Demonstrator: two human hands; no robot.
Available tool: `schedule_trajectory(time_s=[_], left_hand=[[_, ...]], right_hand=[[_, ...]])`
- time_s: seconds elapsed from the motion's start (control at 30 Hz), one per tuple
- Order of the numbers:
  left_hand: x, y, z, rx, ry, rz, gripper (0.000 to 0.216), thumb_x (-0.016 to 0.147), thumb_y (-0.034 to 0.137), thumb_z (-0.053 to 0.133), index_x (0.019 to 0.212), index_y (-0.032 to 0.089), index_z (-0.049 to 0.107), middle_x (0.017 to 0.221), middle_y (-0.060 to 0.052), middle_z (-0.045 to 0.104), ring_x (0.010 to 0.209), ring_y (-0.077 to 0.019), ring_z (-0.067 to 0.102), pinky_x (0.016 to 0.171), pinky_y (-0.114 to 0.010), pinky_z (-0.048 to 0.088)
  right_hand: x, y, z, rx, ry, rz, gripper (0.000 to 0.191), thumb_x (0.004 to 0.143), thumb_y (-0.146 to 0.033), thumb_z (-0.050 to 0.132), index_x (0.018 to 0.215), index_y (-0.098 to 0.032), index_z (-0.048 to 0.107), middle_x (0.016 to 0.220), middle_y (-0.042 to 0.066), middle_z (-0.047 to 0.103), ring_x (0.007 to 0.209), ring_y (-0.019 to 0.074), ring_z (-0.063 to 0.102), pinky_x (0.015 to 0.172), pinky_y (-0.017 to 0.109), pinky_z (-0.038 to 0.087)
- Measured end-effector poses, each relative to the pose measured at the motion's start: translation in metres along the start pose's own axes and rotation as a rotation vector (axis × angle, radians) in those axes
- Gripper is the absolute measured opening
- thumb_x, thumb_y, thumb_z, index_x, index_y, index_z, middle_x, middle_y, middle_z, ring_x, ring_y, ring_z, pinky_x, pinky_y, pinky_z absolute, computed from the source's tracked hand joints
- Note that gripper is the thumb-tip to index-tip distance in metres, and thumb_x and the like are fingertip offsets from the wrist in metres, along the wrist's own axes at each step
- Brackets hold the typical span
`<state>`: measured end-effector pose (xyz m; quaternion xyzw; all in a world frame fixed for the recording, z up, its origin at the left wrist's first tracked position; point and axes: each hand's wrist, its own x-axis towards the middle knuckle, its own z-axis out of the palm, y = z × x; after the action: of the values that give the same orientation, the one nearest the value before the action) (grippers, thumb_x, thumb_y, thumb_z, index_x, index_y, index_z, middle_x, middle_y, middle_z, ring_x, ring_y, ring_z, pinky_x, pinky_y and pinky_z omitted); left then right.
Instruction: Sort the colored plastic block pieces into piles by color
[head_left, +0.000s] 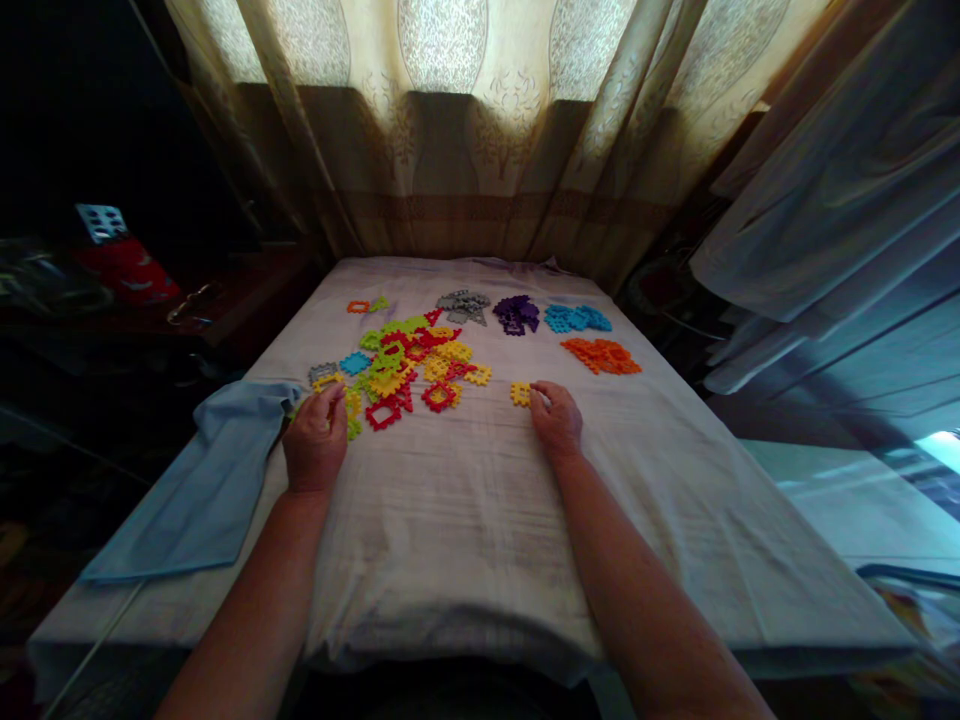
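The yellow piece [519,394] sits right of the mixed pile [412,350], its edge pinched in the right hand [557,420], presumably for control. The left hand [315,445] is curled at the pile's left edge; grip cannot be determined. Farther out, the grey heap [463,304], purple heap [517,314], blue heap [577,318] and orange heap [602,356] stand separate, apparently grouped by colour.

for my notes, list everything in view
mixed pile: uncountable, multicoloured, left of centre
grey pile, purple pile, blue pile, orange pile: one each, back half
orange piece, green piece: one each, back left
yellow piece: one, right of pile
cloth: one, light blue, left
sheet: one, whitish, underneath
curtain: one, beige, behind
hanging fabric: uncounted, pale, right
red item: one, left
rest: unclear, edges
left hand: one, at mixed pile
right hand: one, at yellow piece
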<state>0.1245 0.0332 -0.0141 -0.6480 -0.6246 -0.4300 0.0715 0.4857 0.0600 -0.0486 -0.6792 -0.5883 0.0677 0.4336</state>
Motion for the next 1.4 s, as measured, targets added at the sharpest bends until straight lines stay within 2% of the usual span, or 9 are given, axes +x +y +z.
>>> schedule_trajectory(time_s=[0.13,0.33,0.57,0.73,0.93,1.03,1.13,1.27,1.4], left_hand=[[-0.004,0.012,0.004,-0.132,0.034,-0.068,0.031,0.092,0.036,0.049,0.111,0.019,0.066,0.102,-0.008,0.075,0.091,-0.0204,0.071,0.09,-0.036,0.056],[-0.019,0.04,0.029,-0.444,-0.144,-0.237,0.031,0.087,0.037,0.054,0.11,0.02,0.067,0.101,-0.004,0.076,0.088,-0.0179,0.072,0.083,-0.033,0.059],[-0.03,0.068,0.052,-0.625,-0.347,-0.188,0.035,0.089,0.032,0.052,0.121,0.022,0.064,0.111,-0.006,0.073,0.102,-0.0191,0.07,0.093,-0.036,0.057],[-0.031,0.074,0.059,-0.671,-0.4,-0.195,0.035,0.09,0.029,0.051,0.121,0.022,0.065,0.113,-0.006,0.073,0.106,-0.0194,0.068,0.097,-0.038,0.055],[-0.028,0.082,0.068,-0.683,-0.43,-0.136,0.035,0.091,0.026,0.048,0.122,0.021,0.064,0.113,-0.006,0.073,0.107,-0.0187,0.068,0.098,-0.037,0.054],[-0.019,0.08,0.069,-0.569,-0.398,0.015,0.034,0.093,0.029,0.048,0.122,0.022,0.064,0.12,-0.008,0.071,0.113,-0.0205,0.066,0.102,-0.04,0.052],[-0.005,0.069,0.065,-0.364,-0.378,0.198,0.035,0.094,0.031,0.048,0.124,0.023,0.064,0.126,-0.008,0.069,0.122,-0.0225,0.061,0.11,-0.044,0.045],[0.005,0.05,0.06,-0.138,-0.488,0.366,0.042,0.092,0.036,0.051,0.132,0.025,0.061,0.139,-0.009,0.062,0.134,-0.0274,0.052,0.117,-0.053,0.034],[0.001,0.044,0.06,-0.025,-0.6,0.433,0.045,0.091,0.041,0.055,0.133,0.027,0.061,0.143,-0.009,0.059,0.139,-0.0326,0.046,0.118,-0.059,0.025]], right_hand=[[-0.007,-0.016,0.002,0.068,0.007,-0.104,0.027,0.086,-0.028,0.048,0.092,-0.02,0.073,0.101,0.011,0.075,0.099,0.0231,0.066,0.097,0.04,0.05],[-0.032,-0.052,0.018,0.211,-0.162,-0.159,0.025,0.087,-0.033,0.053,0.096,-0.024,0.074,0.098,0.006,0.077,0.089,0.0205,0.069,0.087,0.036,0.055],[-0.051,-0.077,0.031,0.415,-0.427,-0.126,0.033,0.084,-0.033,0.063,0.115,-0.026,0.069,0.092,0.002,0.076,0.075,0.016,0.069,0.072,0.03,0.056],[-0.05,-0.076,0.034,0.507,-0.488,-0.06,0.034,0.082,-0.028,0.064,0.116,-0.025,0.068,0.084,-0.001,0.074,0.069,0.014,0.066,0.068,0.027,0.054],[-0.047,-0.074,0.039,0.558,-0.447,-0.037,0.029,0.077,-0.033,0.065,0.103,-0.021,0.071,0.072,-0.003,0.067,0.059,0.0118,0.058,0.059,0.024,0.048],[-0.038,-0.067,0.036,0.566,-0.388,-0.01,0.026,0.075,-0.036,0.064,0.095,-0.021,0.071,0.071,-0.001,0.065,0.061,0.0131,0.059,0.06,0.025,0.05],[-0.02,-0.047,0.027,0.536,-0.26,0.069,0.031,0.074,-0.043,0.064,0.094,-0.02,0.07,0.072,0.0,0.065,0.064,0.0146,0.06,0.064,0.028,0.051],[0.004,-0.012,0.011,0.458,-0.069,0.234,0.042,0.072,-0.05,0.064,0.101,-0.019,0.068,0.071,-0.001,0.065,0.066,0.0164,0.062,0.066,0.03,0.052],[0.014,0.009,0.002,0.319,-0.01,0.309,0.044,0.072,-0.049,0.063,0.103,-0.017,0.069,0.071,0.002,0.067,0.066,0.018,0.062,0.064,0.03,0.051]])
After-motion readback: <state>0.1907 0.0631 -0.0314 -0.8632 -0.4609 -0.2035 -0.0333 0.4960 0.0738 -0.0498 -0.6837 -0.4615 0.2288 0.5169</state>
